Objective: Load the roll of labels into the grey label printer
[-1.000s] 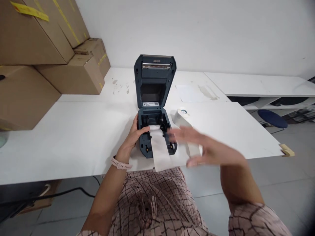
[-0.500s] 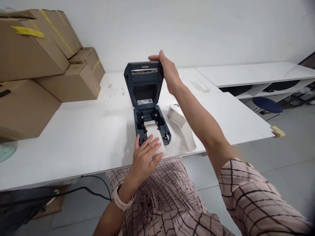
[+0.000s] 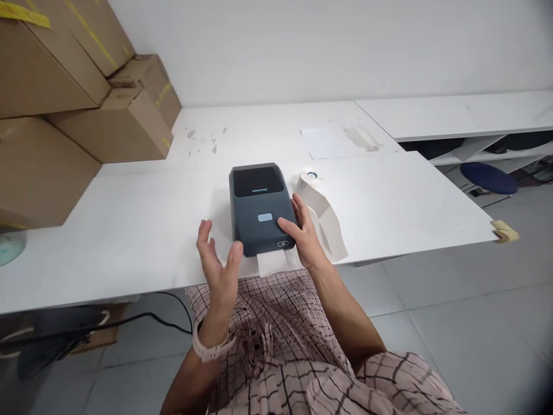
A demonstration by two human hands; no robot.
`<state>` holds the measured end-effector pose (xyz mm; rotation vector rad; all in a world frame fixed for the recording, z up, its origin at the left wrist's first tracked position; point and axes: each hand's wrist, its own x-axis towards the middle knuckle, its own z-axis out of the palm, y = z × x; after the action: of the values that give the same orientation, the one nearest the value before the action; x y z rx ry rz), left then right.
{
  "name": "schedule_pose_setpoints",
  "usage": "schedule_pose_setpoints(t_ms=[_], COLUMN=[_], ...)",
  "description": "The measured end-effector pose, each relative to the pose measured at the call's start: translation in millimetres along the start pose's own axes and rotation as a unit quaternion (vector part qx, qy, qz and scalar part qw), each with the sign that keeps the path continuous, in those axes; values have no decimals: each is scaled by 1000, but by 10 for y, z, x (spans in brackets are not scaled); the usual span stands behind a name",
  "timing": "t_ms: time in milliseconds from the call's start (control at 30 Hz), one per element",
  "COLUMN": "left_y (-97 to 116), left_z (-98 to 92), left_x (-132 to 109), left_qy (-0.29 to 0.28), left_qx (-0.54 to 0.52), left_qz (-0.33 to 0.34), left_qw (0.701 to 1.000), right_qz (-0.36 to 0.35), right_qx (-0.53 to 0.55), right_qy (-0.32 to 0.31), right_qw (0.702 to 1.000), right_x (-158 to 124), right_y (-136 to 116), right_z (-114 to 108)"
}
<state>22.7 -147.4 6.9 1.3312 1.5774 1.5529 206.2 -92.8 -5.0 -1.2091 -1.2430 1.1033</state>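
Note:
A dark blue-grey label printer (image 3: pixel 259 199) sits at the table's front edge with its lid down. A white paper strip (image 3: pixel 272 263) sticks out from under its front. My right hand (image 3: pixel 307 236) grips the printer's right front corner, thumb on top of the lid and fingers along the side. To the left of the printer, my left hand (image 3: pixel 219 262) is open, fingers spread, holding nothing. A white label roll (image 3: pixel 307 180) stands to the right of the printer, its loose strip (image 3: pixel 329 222) trailing toward the table's front edge.
Cardboard boxes (image 3: pixel 125 124) are stacked at the left of the white table (image 3: pixel 181 199). A white sheet (image 3: pixel 325 144) lies toward the back. Yellow padding (image 3: pixel 504 231) covers the table's right corner. A blue stool (image 3: pixel 488 177) stands beyond, and a black cable (image 3: pixel 142 315) hangs below.
The printer's lid has swung down and shut. My right hand has dropped from the lid's top to the printer's right side. My left hand has come off the paper strip and moved left.

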Motion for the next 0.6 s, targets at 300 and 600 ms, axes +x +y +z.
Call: schedule_pose_setpoints(t_ms=[300,600], left_y=[-49,-179], left_z=[225,180], left_x=[341,-541], left_qy=[-171,86], left_qx=[-158,-18], left_qz=[-101,-67], left_qw=[967,994], right_qz=[60,66], right_qx=[81,133], right_qy=[-73,-47], right_qw=[992,988], right_x=[44,59], right_y=[15,68], right_z=[-73,-20])
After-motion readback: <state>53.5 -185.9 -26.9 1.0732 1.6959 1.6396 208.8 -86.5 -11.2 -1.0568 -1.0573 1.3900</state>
